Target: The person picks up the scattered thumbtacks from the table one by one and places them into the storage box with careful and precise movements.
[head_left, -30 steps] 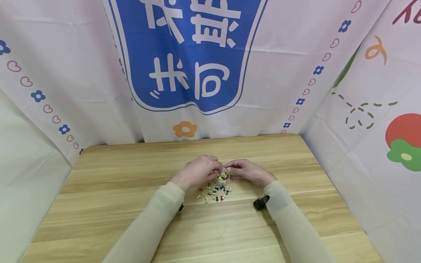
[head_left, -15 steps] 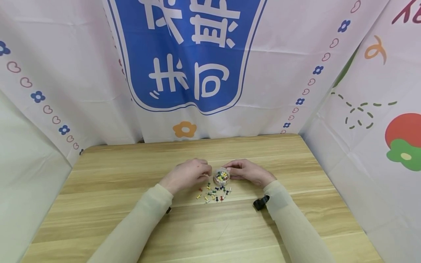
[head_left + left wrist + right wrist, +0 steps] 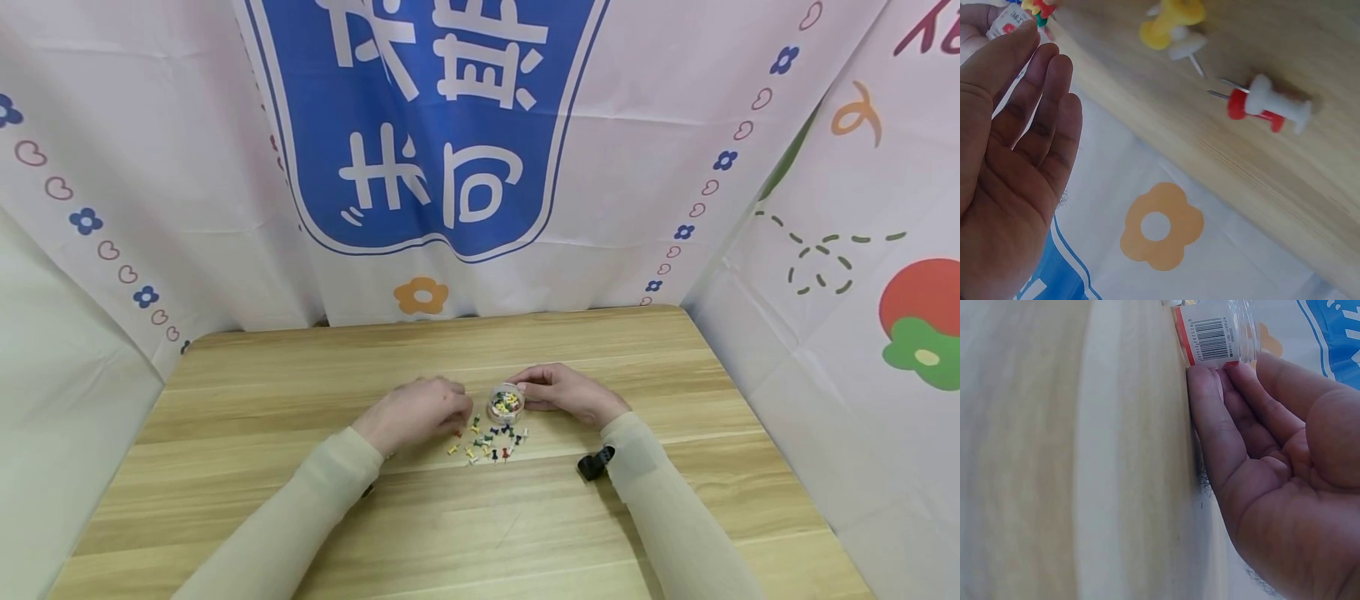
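A small clear jar (image 3: 506, 404) with colourful push pins inside stands mid-table. My right hand (image 3: 562, 392) holds it from the right; in the right wrist view, fingertips (image 3: 1205, 378) lie at its barcode label (image 3: 1211, 334). Left of the jar, my left hand (image 3: 420, 412) is low over the table beside the loose push pins (image 3: 480, 442). Its fingers (image 3: 1063, 125) are loosely bent in the left wrist view, with no pin visible between them. A yellow pin (image 3: 1169, 25) and a white pin (image 3: 1275, 103) overlapping a red one lie near that hand.
The pins lie scattered in front of the jar on a wood-grain table (image 3: 480, 525). A white printed curtain (image 3: 600, 250) hangs behind the far edge, and more cloth lines both sides. A black wrist strap (image 3: 596, 462) sits under the right sleeve.
My left hand has drawn back from over the jar, leftward and then nearer to me, down to the left edge of the loose pins. The right hand and jar have stayed put.
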Demonstrator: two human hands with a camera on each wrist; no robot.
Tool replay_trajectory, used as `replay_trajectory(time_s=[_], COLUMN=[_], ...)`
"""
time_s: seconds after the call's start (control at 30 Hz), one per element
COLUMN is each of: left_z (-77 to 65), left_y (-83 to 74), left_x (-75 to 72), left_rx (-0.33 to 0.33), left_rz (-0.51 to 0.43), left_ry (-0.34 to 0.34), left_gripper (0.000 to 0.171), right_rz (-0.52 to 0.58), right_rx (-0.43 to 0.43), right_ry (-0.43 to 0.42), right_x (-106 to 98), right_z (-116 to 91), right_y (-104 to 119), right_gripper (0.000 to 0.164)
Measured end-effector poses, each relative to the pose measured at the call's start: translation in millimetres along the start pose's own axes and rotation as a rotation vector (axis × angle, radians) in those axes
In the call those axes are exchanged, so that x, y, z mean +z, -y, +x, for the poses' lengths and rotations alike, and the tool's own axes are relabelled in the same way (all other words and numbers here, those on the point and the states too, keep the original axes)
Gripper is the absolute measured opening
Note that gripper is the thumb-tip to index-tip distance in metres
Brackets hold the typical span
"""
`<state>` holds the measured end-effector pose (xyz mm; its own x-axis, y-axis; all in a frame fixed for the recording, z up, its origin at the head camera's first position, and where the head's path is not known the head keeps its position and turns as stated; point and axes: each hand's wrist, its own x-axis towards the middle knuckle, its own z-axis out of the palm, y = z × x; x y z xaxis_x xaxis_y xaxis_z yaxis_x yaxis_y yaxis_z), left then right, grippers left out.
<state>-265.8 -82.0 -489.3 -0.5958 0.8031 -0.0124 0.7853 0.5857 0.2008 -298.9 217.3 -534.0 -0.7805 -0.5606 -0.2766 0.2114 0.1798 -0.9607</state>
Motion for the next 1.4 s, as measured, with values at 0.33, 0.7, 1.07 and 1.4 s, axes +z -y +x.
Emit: replay_trajectory(time_s=[0.33, 0.7, 1.07, 1.4], left_z=[-4.5, -3.9, -0.7, 7.2], left_y=[-2.0, -0.5, -3.9, -10.2], left_x=[5.8, 10.5, 8.7, -1.1], left_rx=[0.062, 0.099, 0.088, 0.048], left_rz=[0.036, 0.041, 0.056, -0.018], left_ry=[-0.001, 0.008, -0.001, -0.055], left_gripper=[0.011, 0.01, 0.011, 0.009], right_rz=[-0.004, 0.003, 0.006, 0.009], right_rx=[0.002, 0.001, 0.01, 0.005], right_ry=[-0.005, -0.009, -0.013, -0.004], right_x=[1, 2, 3, 2], right_z=[0, 0, -1, -2], right_y=[1, 1, 2, 2], right_gripper=[0.035, 0.034, 0.034, 0.034])
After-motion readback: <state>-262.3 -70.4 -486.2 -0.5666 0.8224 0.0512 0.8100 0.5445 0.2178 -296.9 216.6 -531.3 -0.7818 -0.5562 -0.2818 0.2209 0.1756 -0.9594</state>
